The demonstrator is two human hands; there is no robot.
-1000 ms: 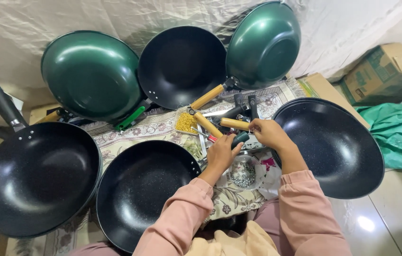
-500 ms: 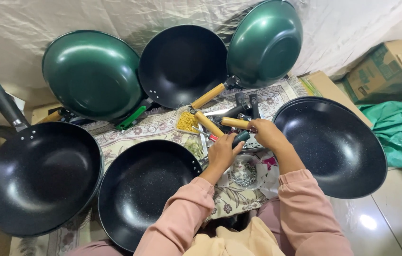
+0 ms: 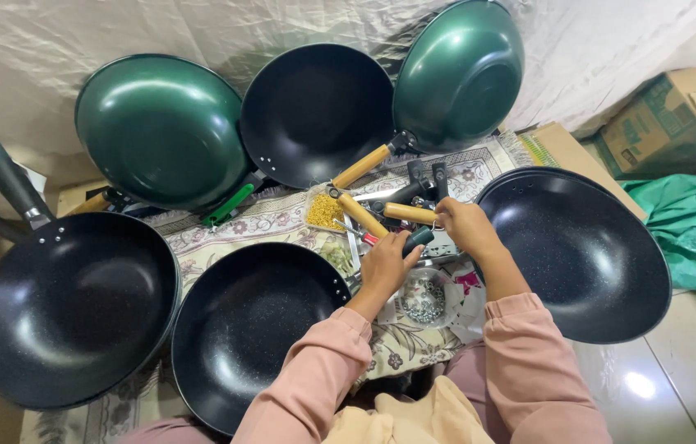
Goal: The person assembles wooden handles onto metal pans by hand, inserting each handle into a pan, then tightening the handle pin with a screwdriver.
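I log: left hand (image 3: 387, 265) gripping dark-handled screwdriver (image 3: 415, 240); right hand (image 3: 465, 228) closed on wooden pan handle (image 3: 410, 213), twelve o'clock of it. Handle looks light, stiff, smooth; grip mid-length.

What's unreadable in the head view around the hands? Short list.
- Left hand: grips a dark tool handle; its working end is hidden by the fingers.
- Right hand: palm faces down, so any contents are hidden.
- Small parts in the clear round dish: too small to identify.
- Front black pan: near rim covered by the pink sleeve.
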